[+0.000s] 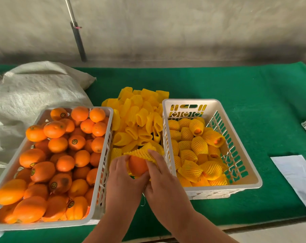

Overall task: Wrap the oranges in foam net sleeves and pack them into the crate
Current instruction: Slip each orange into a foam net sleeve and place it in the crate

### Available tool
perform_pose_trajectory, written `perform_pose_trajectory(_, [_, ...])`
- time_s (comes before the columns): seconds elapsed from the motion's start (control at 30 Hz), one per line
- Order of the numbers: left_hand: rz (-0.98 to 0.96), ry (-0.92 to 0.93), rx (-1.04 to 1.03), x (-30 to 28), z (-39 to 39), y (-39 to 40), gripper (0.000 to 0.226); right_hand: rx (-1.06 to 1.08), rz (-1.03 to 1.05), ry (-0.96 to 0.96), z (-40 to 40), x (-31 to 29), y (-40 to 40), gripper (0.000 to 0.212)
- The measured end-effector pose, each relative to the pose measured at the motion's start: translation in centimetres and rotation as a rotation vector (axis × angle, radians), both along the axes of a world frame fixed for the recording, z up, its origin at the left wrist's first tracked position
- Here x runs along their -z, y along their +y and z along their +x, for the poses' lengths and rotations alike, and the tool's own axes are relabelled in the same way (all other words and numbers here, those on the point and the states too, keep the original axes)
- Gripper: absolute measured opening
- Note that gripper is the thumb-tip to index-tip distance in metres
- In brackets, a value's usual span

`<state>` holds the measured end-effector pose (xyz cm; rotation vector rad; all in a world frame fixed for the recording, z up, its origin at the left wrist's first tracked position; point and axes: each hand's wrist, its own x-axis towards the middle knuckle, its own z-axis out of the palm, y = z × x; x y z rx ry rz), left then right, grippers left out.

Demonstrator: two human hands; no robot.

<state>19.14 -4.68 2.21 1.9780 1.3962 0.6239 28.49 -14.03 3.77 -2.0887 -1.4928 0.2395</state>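
Head view: an orange [137,167] is gripped by the left hand [121,174] between the two crates, while a foam net sleeve [143,152] is pinched by the right hand [160,170]. The sleeve mouth is best stretched wide, then drawn fully over the fruit.

The tabletop [219,81] wears a matt green cloth with a fuzzy, felt-like nap, and the sack [34,90] on it is coarse woven fabric, pale and dull. Both crates, the left crate [103,172] and the right crate [250,179], are smooth white plastic with a faint sheen; the loose oranges [52,163] have glossy, finely dimpled peel. The foam net sleeves [138,118] look soft, matt yellow, ribbed in mesh, while the paper sheet [296,174] is flat and dull
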Motion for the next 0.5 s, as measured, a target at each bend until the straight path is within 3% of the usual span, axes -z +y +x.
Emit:
perform_pose_trajectory(0.27, [-0.251,-0.321,0.212,-0.4,-0.3,0.5,0.073,0.05,-0.044,0.119,1.8,-0.2,0.6,0.072])
perform_pose_trajectory(0.37, [-0.235,-0.289,0.204,-1.0,-0.2,1.0,0.074,0.056,-0.008,0.146,2.5,-0.8,0.8,0.073])
perform_pose_trajectory(0.5, [0.01,-0.046,0.091,-2.5,0.5,1.1,0.097,0.085,0.022,0.147,2.7,-1.4,0.8,0.072])
